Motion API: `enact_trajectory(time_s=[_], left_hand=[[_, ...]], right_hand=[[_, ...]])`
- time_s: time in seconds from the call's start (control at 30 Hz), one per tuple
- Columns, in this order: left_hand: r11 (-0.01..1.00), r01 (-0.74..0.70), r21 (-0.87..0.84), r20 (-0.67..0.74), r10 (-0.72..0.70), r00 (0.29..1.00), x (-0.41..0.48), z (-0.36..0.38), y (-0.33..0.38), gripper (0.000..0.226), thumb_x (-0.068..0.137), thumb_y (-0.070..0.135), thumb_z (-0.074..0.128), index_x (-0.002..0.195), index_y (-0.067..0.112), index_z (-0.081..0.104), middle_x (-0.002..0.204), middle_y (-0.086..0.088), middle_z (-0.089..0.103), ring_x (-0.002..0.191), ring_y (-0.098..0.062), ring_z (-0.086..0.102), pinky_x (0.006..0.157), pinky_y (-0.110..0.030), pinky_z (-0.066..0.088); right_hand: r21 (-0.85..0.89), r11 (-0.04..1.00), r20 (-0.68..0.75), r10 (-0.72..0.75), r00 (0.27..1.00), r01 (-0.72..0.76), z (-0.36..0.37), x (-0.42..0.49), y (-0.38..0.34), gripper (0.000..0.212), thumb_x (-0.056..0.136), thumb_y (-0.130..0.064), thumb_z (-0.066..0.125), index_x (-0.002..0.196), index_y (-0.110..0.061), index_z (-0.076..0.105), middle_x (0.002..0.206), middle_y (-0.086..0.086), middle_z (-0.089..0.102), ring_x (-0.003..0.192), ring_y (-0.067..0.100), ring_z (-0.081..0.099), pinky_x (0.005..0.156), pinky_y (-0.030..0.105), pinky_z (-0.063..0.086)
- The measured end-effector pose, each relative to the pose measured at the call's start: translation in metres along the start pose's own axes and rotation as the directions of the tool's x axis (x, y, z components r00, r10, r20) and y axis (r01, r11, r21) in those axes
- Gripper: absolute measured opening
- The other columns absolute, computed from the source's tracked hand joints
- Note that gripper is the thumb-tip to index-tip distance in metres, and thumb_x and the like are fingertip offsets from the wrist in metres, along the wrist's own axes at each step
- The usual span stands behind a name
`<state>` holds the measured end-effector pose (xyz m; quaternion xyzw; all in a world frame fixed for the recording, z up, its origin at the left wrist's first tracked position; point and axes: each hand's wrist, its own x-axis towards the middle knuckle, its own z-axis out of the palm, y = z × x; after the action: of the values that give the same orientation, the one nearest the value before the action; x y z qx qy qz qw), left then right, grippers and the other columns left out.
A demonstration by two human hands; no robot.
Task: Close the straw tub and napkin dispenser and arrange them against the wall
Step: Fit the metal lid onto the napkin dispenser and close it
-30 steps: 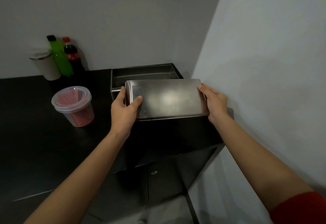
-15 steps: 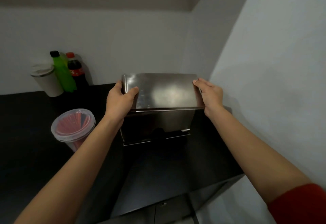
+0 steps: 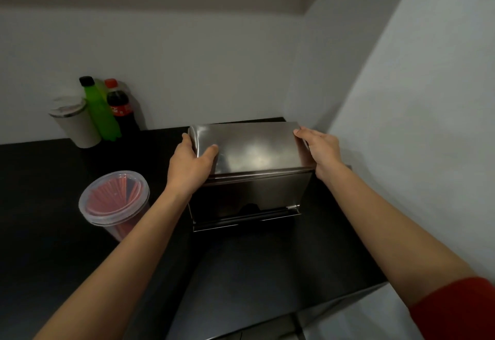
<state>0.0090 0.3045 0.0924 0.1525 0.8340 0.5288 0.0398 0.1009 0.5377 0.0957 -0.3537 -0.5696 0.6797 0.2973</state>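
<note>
1. The left hand (image 3: 188, 168) grasps the left end of the shiny stainless-steel napkin dispenser (image 3: 249, 176), thumb on its top, and the right hand (image 3: 320, 149) presses flat against its right end; the box stands upright on the black worktop (image 3: 254, 267) with its lid shut, close to the corner of the room.
2. The clear round plastic straw tub (image 3: 113, 201), full of red straws and with its lid on, stands to the left of the dispenser, partly behind the left forearm and well out from the back wall (image 3: 201, 66).
3. At the back left, against that wall, a white tumbler with a metal rim (image 3: 75, 122), a green bottle with a black cap (image 3: 100, 110) and a dark cola bottle with a red cap (image 3: 120, 109) stand in a tight group.
4. The right wall (image 3: 428, 125) runs close beside the right forearm, which ends in a red sleeve (image 3: 458, 313).
5. The walls are plain and pale, and the light is dim.
</note>
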Motion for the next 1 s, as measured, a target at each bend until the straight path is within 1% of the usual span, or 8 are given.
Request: enact_trajectory(time_s=[0.1,0.23,0.37,0.5,0.67,0.73,0.87,1.0], left_hand=[[1.0,0.011,0.013,0.001,-0.011,1.0,0.001,0.0,-0.004,0.082,0.087,0.04,0.057,0.149,0.011,0.012,0.148,-0.007,0.036,0.126,-0.023,0.044,0.087,-0.024,0.036],[1.0,0.014,0.021,0.012,-0.014,1.0,0.005,0.0,-0.007,0.081,0.086,0.041,0.056,0.149,0.012,0.015,0.145,-0.007,0.04,0.124,-0.023,0.046,0.091,-0.028,0.04],[1.0,0.014,0.015,0.009,-0.014,1.0,0.008,0.0,-0.009,0.08,0.086,0.042,0.056,0.149,0.011,0.016,0.142,-0.006,0.043,0.124,-0.022,0.047,0.093,-0.029,0.039],[1.0,0.023,0.001,-0.02,-0.023,1.0,0.009,0.001,-0.011,0.082,0.086,0.041,0.056,0.149,0.011,0.014,0.143,-0.006,0.042,0.122,-0.02,0.046,0.085,-0.024,0.037],[0.999,0.04,-0.011,-0.023,-0.04,0.999,0.011,0.003,-0.018,0.08,0.087,0.038,0.056,0.149,0.011,0.014,0.143,-0.007,0.042,0.099,-0.005,0.041,0.061,-0.008,0.032],[0.999,0.044,-0.01,-0.027,-0.044,0.999,0.011,0.004,-0.021,0.08,0.087,0.039,0.056,0.149,0.012,0.013,0.144,-0.007,0.041,0.103,-0.007,0.043,0.061,-0.009,0.032],[0.998,0.054,-0.033,-0.018,-0.055,0.998,0.012,0.004,-0.023,0.078,0.087,0.04,0.056,0.149,0.014,0.015,0.146,-0.007,0.039,0.118,-0.019,0.049,0.074,-0.019,0.038],[0.996,0.051,-0.068,0.002,-0.051,0.999,0.012,0.005,-0.025,0.073,0.087,0.039,0.056,0.147,0.018,0.021,0.138,-0.006,0.047,0.099,-0.01,0.05,0.064,-0.015,0.038]], right_hand=[[-0.024,1.0,0.006,0.017,1.0,-0.017,0.002,0.0,0.005,0.039,0.07,-0.018,0.079,0.106,-0.011,0.069,0.114,0.008,0.069,0.092,0.019,0.067,0.086,0.035,0.054],[-0.035,0.999,0.004,0.03,1.0,-0.03,0.005,0.0,0.007,0.04,0.071,-0.018,0.078,0.108,-0.01,0.069,0.113,0.009,0.069,0.096,0.022,0.067,0.091,0.039,0.053],[-0.085,0.996,-0.002,0.026,1.0,-0.026,0.006,0.001,0.007,0.039,0.073,-0.021,0.077,0.11,-0.011,0.068,0.114,0.006,0.069,0.097,0.02,0.066,0.09,0.035,0.053],[-0.141,0.99,-0.02,-0.009,1.0,0.006,0.01,0.0,0.01,0.038,0.075,-0.024,0.075,0.111,-0.011,0.069,0.116,0.005,0.068,0.099,0.019,0.065,0.091,0.031,0.051],[-0.276,0.959,-0.008,-0.073,0.997,0.068,0.013,0.001,0.013,0.041,0.08,-0.03,0.07,0.117,-0.012,0.067,0.118,0.002,0.068,0.103,0.017,0.063,0.093,0.028,0.049],[-0.33,0.94,-0.004,-0.092,0.996,0.085,0.014,0.001,0.014,0.041,0.082,-0.033,0.068,0.118,-0.013,0.066,0.12,0.0,0.067,0.106,0.016,0.062,0.095,0.029,0.048],[-0.465,0.876,0.023,-0.134,0.991,0.129,0.014,0.0,0.016,0.041,0.087,-0.038,0.06,0.121,-0.018,0.064,0.124,-0.002,0.065,0.113,0.018,0.058,0.101,0.038,0.045],[-0.532,0.831,0.03,-0.175,0.984,0.164,0.015,-0.001,0.016,0.041,0.089,-0.039,0.056,0.124,-0.019,0.061,0.13,-0.003,0.061,0.117,0.018,0.055,0.102,0.034,0.042]])
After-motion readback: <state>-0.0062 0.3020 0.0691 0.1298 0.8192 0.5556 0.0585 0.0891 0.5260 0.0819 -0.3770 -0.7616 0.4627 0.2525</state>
